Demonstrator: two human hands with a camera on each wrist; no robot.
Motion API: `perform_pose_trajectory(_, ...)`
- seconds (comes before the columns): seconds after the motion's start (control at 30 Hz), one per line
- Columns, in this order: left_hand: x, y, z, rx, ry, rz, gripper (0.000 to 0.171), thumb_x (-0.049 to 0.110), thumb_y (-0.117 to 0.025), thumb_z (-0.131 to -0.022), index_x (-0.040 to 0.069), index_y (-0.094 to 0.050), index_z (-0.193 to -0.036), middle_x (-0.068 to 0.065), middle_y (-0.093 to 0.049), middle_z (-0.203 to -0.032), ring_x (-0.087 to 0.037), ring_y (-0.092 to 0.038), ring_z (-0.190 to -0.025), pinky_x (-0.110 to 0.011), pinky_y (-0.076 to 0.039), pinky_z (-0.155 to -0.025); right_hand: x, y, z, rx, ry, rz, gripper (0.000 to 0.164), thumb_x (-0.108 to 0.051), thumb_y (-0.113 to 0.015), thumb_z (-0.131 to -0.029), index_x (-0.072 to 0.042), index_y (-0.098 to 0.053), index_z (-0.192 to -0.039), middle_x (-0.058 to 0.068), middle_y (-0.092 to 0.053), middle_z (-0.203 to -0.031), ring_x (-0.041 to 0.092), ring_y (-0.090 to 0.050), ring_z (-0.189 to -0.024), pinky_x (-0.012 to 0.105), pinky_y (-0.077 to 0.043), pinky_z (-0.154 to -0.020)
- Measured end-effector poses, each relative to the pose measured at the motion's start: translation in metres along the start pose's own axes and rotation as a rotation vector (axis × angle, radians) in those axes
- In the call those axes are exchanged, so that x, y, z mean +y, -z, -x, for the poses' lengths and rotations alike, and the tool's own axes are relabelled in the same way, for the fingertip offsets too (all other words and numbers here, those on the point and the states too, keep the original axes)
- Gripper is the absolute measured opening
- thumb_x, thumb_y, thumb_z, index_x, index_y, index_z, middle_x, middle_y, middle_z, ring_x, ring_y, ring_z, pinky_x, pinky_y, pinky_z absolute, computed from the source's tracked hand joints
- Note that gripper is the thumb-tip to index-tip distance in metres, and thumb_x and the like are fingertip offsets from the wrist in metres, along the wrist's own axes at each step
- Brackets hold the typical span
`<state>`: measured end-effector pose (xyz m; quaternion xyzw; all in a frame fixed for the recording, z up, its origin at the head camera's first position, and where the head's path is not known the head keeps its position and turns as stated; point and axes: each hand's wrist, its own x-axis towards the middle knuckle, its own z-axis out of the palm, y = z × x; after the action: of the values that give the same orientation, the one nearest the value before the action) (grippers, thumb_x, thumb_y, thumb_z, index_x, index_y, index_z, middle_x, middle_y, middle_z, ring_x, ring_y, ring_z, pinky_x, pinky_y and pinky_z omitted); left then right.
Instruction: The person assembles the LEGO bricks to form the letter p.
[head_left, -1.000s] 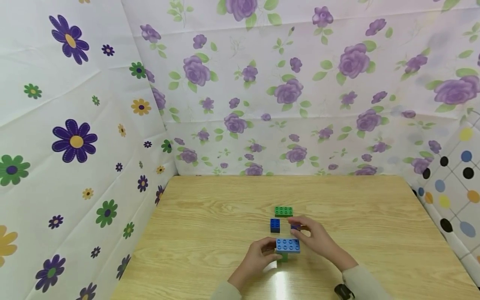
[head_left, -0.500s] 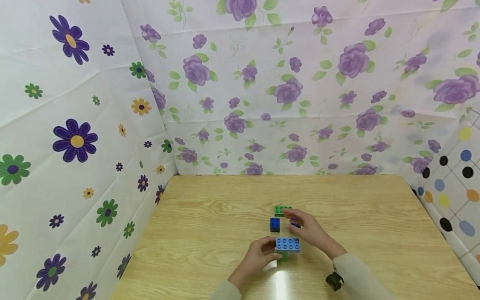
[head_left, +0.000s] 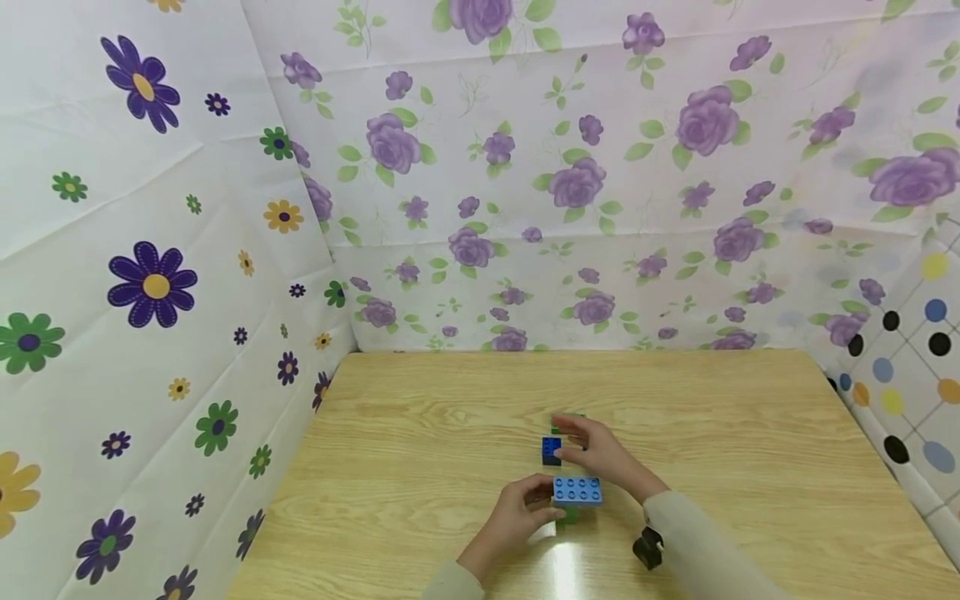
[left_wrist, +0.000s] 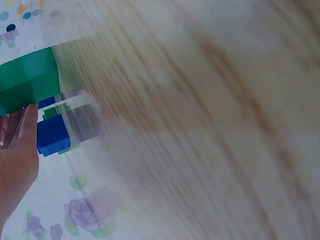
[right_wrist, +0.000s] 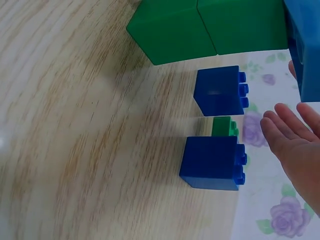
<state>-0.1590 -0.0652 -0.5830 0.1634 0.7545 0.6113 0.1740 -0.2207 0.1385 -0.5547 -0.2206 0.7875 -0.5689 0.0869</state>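
A stack of green bricks (head_left: pixel 567 515) topped by a light blue eight-stud brick (head_left: pixel 577 491) stands near the front of the wooden table. My left hand (head_left: pixel 517 512) grips the stack's left side, thumb in front; in the left wrist view its fingers lie against a green brick (left_wrist: pixel 36 75). My right hand (head_left: pixel 603 457) hovers behind the stack over the loose bricks, fingers extended in the right wrist view. Its thumb overlaps a dark blue brick (head_left: pixel 551 451). Another dark blue brick (right_wrist: pixel 210 162) is mostly hidden beneath this hand in the head view.
Farther back lies a flat green brick (head_left: pixel 579 416), partly covered by the right hand. The wooden table (head_left: pixel 420 433) meets flowered cloth at the back and left, and a dotted cloth (head_left: pixel 911 392) at the right. A black band (head_left: pixel 648 548) sits at the right wrist.
My right hand has released the right-hand dark blue brick and moved left, over the other dark blue brick. My left hand stays on the stack.
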Motion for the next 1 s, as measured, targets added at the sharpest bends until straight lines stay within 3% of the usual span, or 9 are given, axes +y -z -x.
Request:
perform_pose_trajectory(0.53, 0.004, -0.002, 0.000, 0.012, -0.003, 0.026, 0.041, 0.000, -0.072, -0.083, 0.004, -0.061, -0.122, -0.007, -0.064, -0.115, -0.021, -0.061, -0.110, -0.025, -0.052, -0.093, 0.009, -0.007, -0.013, -0.051, -0.032, 0.054, 0.058, -0.004, -0.067, -0.089, 0.009, -0.040, -0.139, 0.028, -0.044, -0.140, 0.047, -0.042, -0.127, 0.057, -0.039, -0.104)
perform_pose_trajectory(1.0, 0.004, 0.000, 0.000, 0.014, 0.017, 0.028, 0.041, -0.001, -0.073, -0.083, 0.005, -0.062, -0.121, -0.006, -0.065, -0.115, -0.020, -0.061, -0.110, -0.024, -0.052, -0.093, 0.017, -0.011, -0.023, -0.061, -0.058, 0.146, 0.049, 0.010, -0.065, -0.084, 0.007, -0.051, -0.131, 0.026, -0.055, -0.129, 0.042, -0.049, -0.123, 0.049, -0.046, -0.101)
